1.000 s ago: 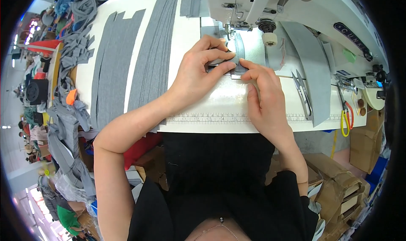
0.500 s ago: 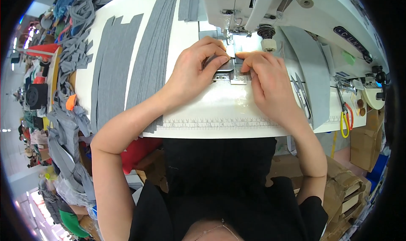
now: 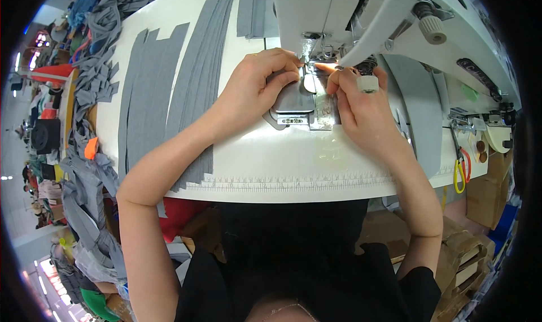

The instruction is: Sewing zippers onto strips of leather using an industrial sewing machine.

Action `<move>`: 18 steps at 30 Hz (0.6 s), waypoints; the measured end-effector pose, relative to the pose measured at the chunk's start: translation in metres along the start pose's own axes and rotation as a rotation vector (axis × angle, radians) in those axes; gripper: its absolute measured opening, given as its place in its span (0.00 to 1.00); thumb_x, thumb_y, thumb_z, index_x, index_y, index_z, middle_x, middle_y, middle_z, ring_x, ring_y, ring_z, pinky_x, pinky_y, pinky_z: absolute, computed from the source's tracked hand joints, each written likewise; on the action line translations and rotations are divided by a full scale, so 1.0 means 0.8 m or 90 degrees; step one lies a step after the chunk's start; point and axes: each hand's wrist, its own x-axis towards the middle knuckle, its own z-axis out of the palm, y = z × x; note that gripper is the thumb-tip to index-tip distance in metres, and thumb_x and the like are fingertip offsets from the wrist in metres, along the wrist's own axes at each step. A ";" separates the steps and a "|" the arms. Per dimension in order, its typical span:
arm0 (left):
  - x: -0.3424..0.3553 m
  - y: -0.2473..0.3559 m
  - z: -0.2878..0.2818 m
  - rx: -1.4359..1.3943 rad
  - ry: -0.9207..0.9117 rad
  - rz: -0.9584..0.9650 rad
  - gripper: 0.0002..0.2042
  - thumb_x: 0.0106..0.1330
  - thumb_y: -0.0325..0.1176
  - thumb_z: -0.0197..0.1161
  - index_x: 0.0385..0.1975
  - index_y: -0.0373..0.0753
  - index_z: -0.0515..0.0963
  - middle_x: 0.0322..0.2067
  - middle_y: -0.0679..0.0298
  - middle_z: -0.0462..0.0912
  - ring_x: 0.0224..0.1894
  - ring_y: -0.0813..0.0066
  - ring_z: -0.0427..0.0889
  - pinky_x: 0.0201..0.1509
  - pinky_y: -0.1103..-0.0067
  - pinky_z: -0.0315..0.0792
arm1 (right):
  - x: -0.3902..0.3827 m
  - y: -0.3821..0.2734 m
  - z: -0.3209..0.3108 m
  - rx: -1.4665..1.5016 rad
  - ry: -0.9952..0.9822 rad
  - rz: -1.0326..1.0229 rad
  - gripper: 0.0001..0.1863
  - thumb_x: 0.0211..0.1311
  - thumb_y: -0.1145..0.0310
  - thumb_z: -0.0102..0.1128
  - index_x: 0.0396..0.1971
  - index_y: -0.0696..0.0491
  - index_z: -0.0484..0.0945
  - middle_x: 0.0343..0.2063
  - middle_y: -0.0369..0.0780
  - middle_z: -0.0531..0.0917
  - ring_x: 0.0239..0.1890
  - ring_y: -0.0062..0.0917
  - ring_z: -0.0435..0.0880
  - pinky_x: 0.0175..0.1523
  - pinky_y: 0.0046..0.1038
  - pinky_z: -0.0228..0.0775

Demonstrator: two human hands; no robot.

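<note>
At the presser foot (image 3: 309,79) of the white sewing machine (image 3: 307,11), my left hand (image 3: 262,82) is closed, fingertips just left of the needle area, over the metal plate (image 3: 292,101). My right hand (image 3: 358,107) is closed at the right of the foot, its forefinger reaching toward the needle, partly behind the machine's knob (image 3: 367,83). What either hand grips is too small or hidden to make out. Grey fabric strips (image 3: 195,90) lie in stacks on the white table (image 3: 271,175) to the left.
A long grey piece (image 3: 423,124) lies right of the machine, beside metal scissors (image 3: 402,124) and yellow-handled scissors (image 3: 459,175). Heaped fabric (image 3: 99,79) lines the left, with a person in green (image 3: 96,299) at lower left. Cardboard boxes (image 3: 463,265) stand below at right.
Both hands have moved forward and slightly apart around the foot, my right one more to the right. The strip that showed between my fingers is no longer visible. The view has shifted slightly.
</note>
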 end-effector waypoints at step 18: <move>0.046 -0.063 -0.027 0.396 -0.056 -0.017 0.15 0.74 0.26 0.54 0.57 0.40 0.79 0.63 0.59 0.79 0.74 0.59 0.69 0.80 0.54 0.56 | -0.014 0.004 0.005 0.068 0.087 0.066 0.07 0.63 0.79 0.54 0.38 0.55 0.78 0.33 0.45 0.78 0.48 0.43 0.77 0.67 0.47 0.60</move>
